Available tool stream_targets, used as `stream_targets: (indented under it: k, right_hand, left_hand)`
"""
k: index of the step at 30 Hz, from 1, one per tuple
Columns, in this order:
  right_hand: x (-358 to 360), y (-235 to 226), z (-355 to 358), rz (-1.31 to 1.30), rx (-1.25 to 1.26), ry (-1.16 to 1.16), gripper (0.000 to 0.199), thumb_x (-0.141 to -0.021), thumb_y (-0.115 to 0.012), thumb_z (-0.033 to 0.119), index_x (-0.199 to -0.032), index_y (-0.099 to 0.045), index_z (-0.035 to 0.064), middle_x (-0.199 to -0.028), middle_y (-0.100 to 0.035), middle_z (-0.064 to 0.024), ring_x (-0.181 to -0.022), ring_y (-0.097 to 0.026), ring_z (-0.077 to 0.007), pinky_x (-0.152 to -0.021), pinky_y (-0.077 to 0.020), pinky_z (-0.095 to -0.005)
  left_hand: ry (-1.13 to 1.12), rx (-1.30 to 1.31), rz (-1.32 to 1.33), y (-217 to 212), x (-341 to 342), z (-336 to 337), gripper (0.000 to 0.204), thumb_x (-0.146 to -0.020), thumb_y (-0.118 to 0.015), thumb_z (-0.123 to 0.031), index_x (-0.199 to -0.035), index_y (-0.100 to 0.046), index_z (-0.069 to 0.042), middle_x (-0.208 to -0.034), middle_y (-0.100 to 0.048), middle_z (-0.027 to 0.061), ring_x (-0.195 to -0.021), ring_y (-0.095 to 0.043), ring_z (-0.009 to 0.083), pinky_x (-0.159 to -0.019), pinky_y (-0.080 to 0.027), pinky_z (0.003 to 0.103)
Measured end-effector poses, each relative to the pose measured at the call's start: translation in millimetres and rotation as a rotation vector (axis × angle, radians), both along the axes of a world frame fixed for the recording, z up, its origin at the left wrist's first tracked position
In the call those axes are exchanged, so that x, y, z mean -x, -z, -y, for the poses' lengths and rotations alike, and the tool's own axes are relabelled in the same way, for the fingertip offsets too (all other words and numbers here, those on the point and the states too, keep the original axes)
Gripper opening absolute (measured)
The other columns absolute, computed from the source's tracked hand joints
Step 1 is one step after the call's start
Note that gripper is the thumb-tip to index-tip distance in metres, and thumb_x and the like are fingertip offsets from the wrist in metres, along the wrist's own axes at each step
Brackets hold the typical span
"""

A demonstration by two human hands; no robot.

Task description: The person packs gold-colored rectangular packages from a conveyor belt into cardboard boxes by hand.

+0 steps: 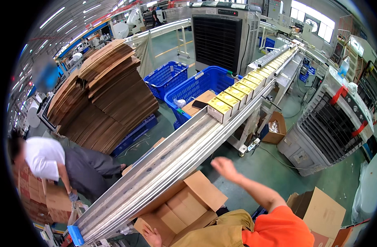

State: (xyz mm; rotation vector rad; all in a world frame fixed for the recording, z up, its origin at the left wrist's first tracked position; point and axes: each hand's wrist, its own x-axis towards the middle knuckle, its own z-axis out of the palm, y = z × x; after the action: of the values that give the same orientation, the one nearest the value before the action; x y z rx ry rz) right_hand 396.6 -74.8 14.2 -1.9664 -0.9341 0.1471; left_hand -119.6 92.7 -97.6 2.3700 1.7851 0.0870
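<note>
An open cardboard box (172, 214) sits in front of me, beside the near edge of the conveyor (155, 175). Its inside shows bare cardboard, and one flap (205, 190) leans outward. My left hand (152, 236) lies against the box's near left side with its fingers stretched out. Past the box, my right hand (223, 168) is raised near the conveyor's edge, its fingers curled in and nothing visible in them. Farther up the conveyor, a row of yellow-and-white cartons (233, 96) stands packed closely together.
Blue plastic baskets (188, 92) stand beyond the conveyor, one holding cardboard and a dark phone (199, 104). Flattened cardboard (110, 94) is stacked at left, near a bending co-worker (73, 164). Another open box (324, 212) is at my right, below a grey air cooler (320, 127).
</note>
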Motion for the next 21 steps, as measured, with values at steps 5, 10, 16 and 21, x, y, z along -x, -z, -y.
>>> stream_targets:
  k: [5, 10, 16, 21]
  right_hand:
    - [-186, -38, 22, 0.465, -0.154, 0.361, 0.013, -0.086, -0.059, 0.014, -0.088, -0.06, 0.0014, -0.085, -0.061, -0.0179, -0.084, -0.058, -0.0357, -0.074, -0.0468, -0.0426]
    - [-337, -55, 42, 0.512, 0.018, 0.517, 0.014, -0.079, -0.052, 0.002, -0.092, -0.058, 0.0006, -0.09, -0.061, -0.0206, -0.088, -0.058, -0.0396, -0.076, -0.0463, -0.0459]
    - [-394, -73, 47, 0.469, 0.198, 0.524, 0.013, -0.081, -0.051, 0.012, -0.087, -0.059, 0.004, -0.088, -0.061, -0.0182, -0.085, -0.058, -0.0378, -0.075, -0.0471, -0.0458]
    - [-452, -79, 36, 0.583, 0.451, 0.331, 0.047, -0.083, -0.061, 0.044, -0.092, -0.06, -0.0022, -0.094, -0.061, -0.0239, -0.09, -0.059, -0.0383, -0.079, -0.048, -0.0449]
  left_hand:
    - [0.137, -0.199, -0.213, 7, -4, -3, 0.061, -0.091, -0.048, -0.04, -0.139, -0.035, -0.004, -0.13, -0.043, 0.0306, -0.112, -0.047, 0.0445, -0.095, -0.04, 0.049]
    - [0.171, -0.148, -0.446, 16, -2, -23, 0.067, -0.093, -0.04, -0.05, -0.143, -0.03, -0.007, -0.128, -0.046, 0.0274, -0.103, -0.05, 0.044, -0.082, -0.045, 0.052]
    - [0.154, -0.049, -0.229, -26, -27, -15, 0.043, -0.094, -0.042, -0.033, -0.127, -0.048, -0.006, -0.121, -0.054, 0.0235, -0.107, -0.052, 0.0386, -0.091, -0.042, 0.048]
    - [-0.036, -0.061, 0.116, -83, -83, 7, 0.036, -0.095, -0.047, -0.029, -0.117, -0.055, -0.002, -0.106, -0.058, 0.0167, -0.09, -0.056, 0.0276, -0.079, -0.044, 0.036]
